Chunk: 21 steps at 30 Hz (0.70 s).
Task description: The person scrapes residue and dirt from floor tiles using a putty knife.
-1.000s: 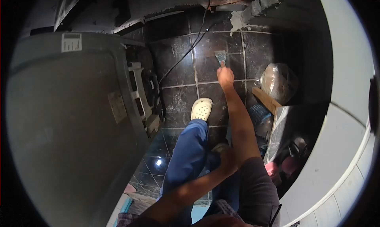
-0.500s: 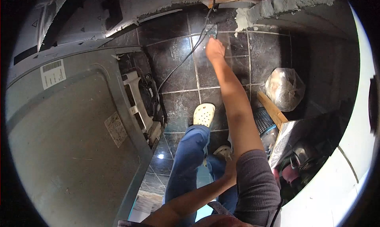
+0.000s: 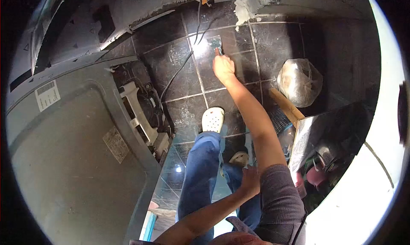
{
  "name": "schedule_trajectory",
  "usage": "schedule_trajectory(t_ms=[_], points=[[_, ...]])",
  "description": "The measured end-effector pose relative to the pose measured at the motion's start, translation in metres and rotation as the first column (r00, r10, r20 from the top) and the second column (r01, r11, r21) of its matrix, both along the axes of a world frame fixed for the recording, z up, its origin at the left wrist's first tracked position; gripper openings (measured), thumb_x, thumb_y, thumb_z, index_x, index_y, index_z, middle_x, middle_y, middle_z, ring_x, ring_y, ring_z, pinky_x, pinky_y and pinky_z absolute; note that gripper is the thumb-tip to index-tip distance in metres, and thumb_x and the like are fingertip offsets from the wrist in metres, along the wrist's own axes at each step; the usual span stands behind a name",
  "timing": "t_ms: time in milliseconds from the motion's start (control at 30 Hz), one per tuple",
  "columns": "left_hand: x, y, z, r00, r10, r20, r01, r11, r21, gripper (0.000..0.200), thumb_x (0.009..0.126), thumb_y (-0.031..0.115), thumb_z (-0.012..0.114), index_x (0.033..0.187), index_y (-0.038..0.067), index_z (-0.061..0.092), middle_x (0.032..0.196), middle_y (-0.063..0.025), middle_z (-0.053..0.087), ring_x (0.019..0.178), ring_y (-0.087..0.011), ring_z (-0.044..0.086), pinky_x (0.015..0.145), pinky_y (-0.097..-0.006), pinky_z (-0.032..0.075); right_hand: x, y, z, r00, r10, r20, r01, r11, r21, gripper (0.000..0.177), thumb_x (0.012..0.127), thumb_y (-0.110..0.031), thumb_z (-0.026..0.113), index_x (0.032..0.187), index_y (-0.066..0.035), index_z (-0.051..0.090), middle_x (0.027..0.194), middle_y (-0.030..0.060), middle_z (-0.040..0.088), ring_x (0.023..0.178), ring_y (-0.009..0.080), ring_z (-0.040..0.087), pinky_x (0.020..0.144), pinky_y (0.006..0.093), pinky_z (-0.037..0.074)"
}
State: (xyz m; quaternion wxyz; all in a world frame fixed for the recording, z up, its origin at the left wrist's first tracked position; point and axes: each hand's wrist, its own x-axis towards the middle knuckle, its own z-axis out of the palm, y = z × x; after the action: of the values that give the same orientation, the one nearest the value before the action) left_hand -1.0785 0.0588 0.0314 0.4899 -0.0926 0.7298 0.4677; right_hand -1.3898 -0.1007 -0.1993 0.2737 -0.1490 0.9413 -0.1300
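My right hand (image 3: 224, 68) reaches far forward and grips a putty knife (image 3: 215, 43), its blade flat against the dark floor tiles (image 3: 175, 61). Grey mortar (image 3: 244, 8) lies along the base of the wall just beyond the blade. A black cable (image 3: 179, 72) runs across the tiles to the left of the blade. My left hand (image 3: 250, 180) rests on my right upper arm near the grey sleeve, its fingers bent and nothing visible in it. My legs in blue trousers and a white clog (image 3: 213, 119) stand below the outstretched arm.
A large grey appliance (image 3: 72, 159) fills the left side, its back panel open. A filled plastic bag (image 3: 299, 82) and a wooden board (image 3: 287, 107) lie at the right, beside a box of tools (image 3: 318, 159). A white curved surface (image 3: 376, 151) borders the far right.
My right hand first pushed the putty knife farther toward the wall, then drew it back a little along the tile. My left hand shifted up to the right upper arm.
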Motion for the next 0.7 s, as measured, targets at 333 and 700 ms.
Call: schedule_trajectory(t_ms=[333,700], points=[[0.041,0.018,-0.024,0.949,0.233,-0.211,-0.221,0.972,0.083,0.065,0.079,0.038,0.065,0.131,0.007,0.043,0.126,-0.0147,0.048,0.121,-0.0276,0.044,0.098,-0.0478,0.036,-0.042,-0.072,-0.002,0.997,-0.060,0.055,0.062,0.997,-0.049,0.027,0.087,-0.012,0.043,0.100,-0.001,0.064,0.101,0.0225,0.064,0.096,0.0359,0.063,0.079,0.0460,0.051],[0.047,0.025,-0.083,0.654,0.385,-0.651,-0.279,0.923,0.265,0.061,0.080,0.032,0.066,0.131,0.007,0.043,0.125,-0.0146,0.049,0.120,-0.0244,0.045,0.098,-0.0436,0.037,-0.044,-0.067,0.004,0.995,-0.024,0.094,0.026,0.999,-0.021,0.027,0.087,-0.014,0.044,0.098,-0.004,0.067,0.104,0.0187,0.064,0.100,0.0337,0.062,0.082,0.0436,0.051]])
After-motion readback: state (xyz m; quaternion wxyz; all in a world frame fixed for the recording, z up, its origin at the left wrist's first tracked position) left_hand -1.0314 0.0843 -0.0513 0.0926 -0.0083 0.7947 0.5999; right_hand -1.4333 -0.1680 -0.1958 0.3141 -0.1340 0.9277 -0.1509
